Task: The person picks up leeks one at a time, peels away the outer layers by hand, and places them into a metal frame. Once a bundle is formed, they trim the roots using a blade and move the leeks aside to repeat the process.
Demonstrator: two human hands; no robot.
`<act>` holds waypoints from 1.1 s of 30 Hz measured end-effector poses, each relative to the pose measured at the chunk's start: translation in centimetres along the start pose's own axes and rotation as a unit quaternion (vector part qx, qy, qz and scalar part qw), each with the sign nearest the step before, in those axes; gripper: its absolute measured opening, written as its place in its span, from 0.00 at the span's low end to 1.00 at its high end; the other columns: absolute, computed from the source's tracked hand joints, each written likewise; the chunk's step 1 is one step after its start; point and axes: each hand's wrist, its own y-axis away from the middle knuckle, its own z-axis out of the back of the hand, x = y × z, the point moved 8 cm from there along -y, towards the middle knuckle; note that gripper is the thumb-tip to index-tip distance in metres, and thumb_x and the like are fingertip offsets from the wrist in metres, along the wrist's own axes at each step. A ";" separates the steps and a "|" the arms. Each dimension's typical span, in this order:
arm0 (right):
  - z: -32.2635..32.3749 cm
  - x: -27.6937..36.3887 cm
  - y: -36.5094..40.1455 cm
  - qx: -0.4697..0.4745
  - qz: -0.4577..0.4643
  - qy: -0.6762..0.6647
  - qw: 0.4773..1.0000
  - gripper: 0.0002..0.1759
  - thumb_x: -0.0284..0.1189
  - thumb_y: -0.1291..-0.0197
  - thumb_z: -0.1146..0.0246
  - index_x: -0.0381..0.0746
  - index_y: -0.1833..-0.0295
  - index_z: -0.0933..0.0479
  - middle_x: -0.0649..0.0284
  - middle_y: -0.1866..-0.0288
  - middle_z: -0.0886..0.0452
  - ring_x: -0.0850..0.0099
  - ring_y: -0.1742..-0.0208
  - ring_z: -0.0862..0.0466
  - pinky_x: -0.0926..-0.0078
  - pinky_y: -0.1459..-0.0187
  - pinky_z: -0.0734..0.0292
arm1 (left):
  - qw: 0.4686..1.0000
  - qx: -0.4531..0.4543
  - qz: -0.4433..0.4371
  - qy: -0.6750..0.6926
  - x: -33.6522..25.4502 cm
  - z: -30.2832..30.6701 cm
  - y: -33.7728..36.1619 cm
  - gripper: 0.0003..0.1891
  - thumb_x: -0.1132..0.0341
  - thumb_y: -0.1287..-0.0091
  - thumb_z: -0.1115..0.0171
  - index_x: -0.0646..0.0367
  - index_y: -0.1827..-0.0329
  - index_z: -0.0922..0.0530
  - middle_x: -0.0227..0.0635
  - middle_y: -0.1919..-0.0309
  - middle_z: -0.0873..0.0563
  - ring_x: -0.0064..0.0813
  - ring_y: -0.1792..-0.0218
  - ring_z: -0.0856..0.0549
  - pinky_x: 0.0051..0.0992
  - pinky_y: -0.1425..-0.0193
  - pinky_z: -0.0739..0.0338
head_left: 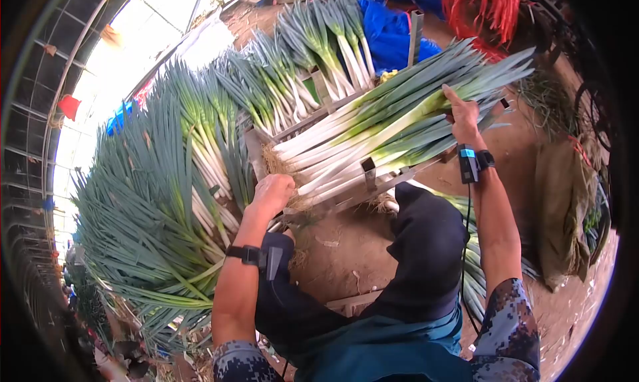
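Observation:
A thick bundle of long green onions (pixel 373 132) lies in a metal frame (pixel 333 205) before my knees, white root ends to the left, green leaves to the right. One pale green onion (pixel 399 122) lies on top, slanting between my two hands. My left hand (pixel 274 191) is closed at the root ends, apparently around the end of this stalk; its fingertips are hidden. On the leaf side, my right hand (pixel 464 117) grips the leafy part, thumb side up, with some fingers hidden behind the leaves.
More green onions (pixel 146 202) lie in a large heap at left, with smaller bunches (pixel 326 42) behind the frame. Blue plastic sheeting (pixel 393 35) and red strings (pixel 482 9) are at the back. A brown sack (pixel 562 209) hangs at right. Loose onions (pixel 472 269) lie beside my leg.

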 end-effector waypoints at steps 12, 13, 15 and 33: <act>-0.1 -5.1 2.3 0.014 -0.056 0.006 0.998 0.30 0.46 0.50 0.20 0.37 0.49 0.19 0.64 0.55 0.15 0.71 0.59 0.16 0.72 0.67 0.21 | 0.980 -0.013 -0.049 -0.190 -2.6 -1.2 -2.5 0.10 0.71 0.39 0.42 0.54 0.62 0.12 0.48 0.58 0.12 0.48 0.54 0.13 0.46 0.48 0.19; -0.7 -4.8 2.0 0.020 -0.059 -0.007 0.998 0.30 0.46 0.50 0.20 0.38 0.48 0.19 0.65 0.55 0.15 0.72 0.60 0.16 0.73 0.67 0.21 | 0.979 0.045 -0.053 -0.191 -4.6 -1.6 -1.9 0.10 0.72 0.38 0.44 0.56 0.63 0.13 0.50 0.60 0.12 0.49 0.54 0.13 0.46 0.50 0.19; -1.7 -3.4 1.7 0.033 -0.043 -0.044 0.998 0.27 0.44 0.48 0.21 0.38 0.49 0.18 0.65 0.55 0.15 0.72 0.61 0.15 0.73 0.68 0.21 | 0.982 0.126 -0.073 -0.117 -7.5 -5.6 0.1 0.11 0.72 0.37 0.47 0.60 0.65 0.14 0.52 0.63 0.13 0.54 0.57 0.13 0.45 0.55 0.17; -4.5 0.1 -1.5 0.042 -0.054 -0.215 0.974 0.23 0.36 0.47 0.22 0.30 0.54 0.19 0.57 0.62 0.14 0.71 0.76 0.17 0.75 0.76 0.18 | 0.981 0.005 0.195 0.001 3.3 -13.5 -3.5 0.19 0.65 0.34 0.43 0.63 0.42 0.19 0.58 0.46 0.15 0.53 0.42 0.17 0.41 0.33 0.25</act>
